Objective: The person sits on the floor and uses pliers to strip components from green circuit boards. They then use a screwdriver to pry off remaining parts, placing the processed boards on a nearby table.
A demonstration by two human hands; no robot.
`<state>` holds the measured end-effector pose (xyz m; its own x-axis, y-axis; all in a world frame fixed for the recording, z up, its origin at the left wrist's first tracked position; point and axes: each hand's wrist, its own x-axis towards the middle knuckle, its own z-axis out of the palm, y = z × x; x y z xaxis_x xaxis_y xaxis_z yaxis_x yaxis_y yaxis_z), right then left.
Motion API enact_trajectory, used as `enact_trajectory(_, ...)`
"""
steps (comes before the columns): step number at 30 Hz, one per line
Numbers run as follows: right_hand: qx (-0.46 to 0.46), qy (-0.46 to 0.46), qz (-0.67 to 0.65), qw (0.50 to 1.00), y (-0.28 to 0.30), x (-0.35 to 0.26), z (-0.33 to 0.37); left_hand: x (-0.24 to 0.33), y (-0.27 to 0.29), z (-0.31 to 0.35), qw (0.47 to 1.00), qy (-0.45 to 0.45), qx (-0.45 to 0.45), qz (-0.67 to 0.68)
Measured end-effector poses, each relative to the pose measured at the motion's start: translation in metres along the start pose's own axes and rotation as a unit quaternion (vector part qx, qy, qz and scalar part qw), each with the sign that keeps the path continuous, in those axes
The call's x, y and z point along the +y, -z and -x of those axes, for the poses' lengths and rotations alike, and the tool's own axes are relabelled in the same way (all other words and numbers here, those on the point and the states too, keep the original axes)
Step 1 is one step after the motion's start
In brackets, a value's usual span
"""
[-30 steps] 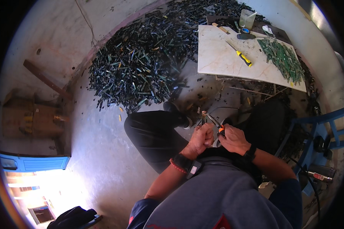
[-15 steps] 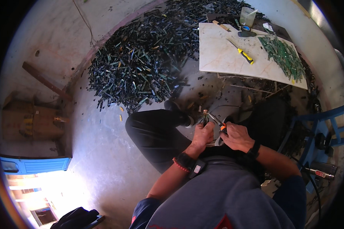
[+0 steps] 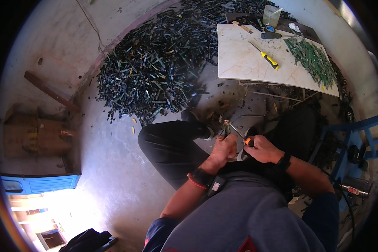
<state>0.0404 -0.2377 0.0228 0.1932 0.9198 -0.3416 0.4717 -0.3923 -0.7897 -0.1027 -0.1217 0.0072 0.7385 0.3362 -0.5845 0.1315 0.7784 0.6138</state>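
My left hand (image 3: 224, 148) is closed around a narrow dark strip-like piece (image 3: 227, 127), which stands up out of the fist with a greenish, coppery upper end. My right hand (image 3: 261, 149) grips the orange-and-black handle of a screwdriver (image 3: 249, 142). Its thin metal shaft slants up and left, with the tip close to the strip's upper end; whether they touch I cannot tell. Both hands are in front of my lap, between my bent knees.
A large heap of dark strips (image 3: 151, 75) covers the floor ahead. At the far right, a pale board (image 3: 235, 54) bears a yellow-and-black screwdriver (image 3: 269, 61), green strips (image 3: 311, 61) and a tape roll (image 3: 269, 29). A blue chair (image 3: 367, 124) stands right, near a metal cup (image 3: 355, 187).
My right hand has shifted slightly right and turned, so the screwdriver shaft sits at a different angle. My left hand still holds the strip in nearly the same place.
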Motion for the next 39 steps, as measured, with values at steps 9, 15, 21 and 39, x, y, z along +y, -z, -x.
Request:
enact_trajectory(9, -0.156, -0.092, -0.248, 0.952, 0.001, 0.008, 0.003, -0.006, 0.008, 0.0, 0.988, 0.097, -0.051, 0.109)
enact_trajectory(15, -0.009, -0.049, 0.063, 0.997, -0.009, 0.022, 0.008, -0.007, 0.004, -0.002, 0.996, 0.047, -0.003, 0.082)
enact_trajectory(21, -0.003, -0.055, 0.125, 0.991, -0.006, 0.002, 0.009, -0.007, -0.003, -0.004, 0.998, 0.021, 0.022, 0.05)
enact_trajectory(39, 0.037, -0.059, 0.181, 0.981, -0.008, -0.014, 0.009, -0.017, -0.001, -0.01, 0.978, -0.095, 0.122, -0.141)
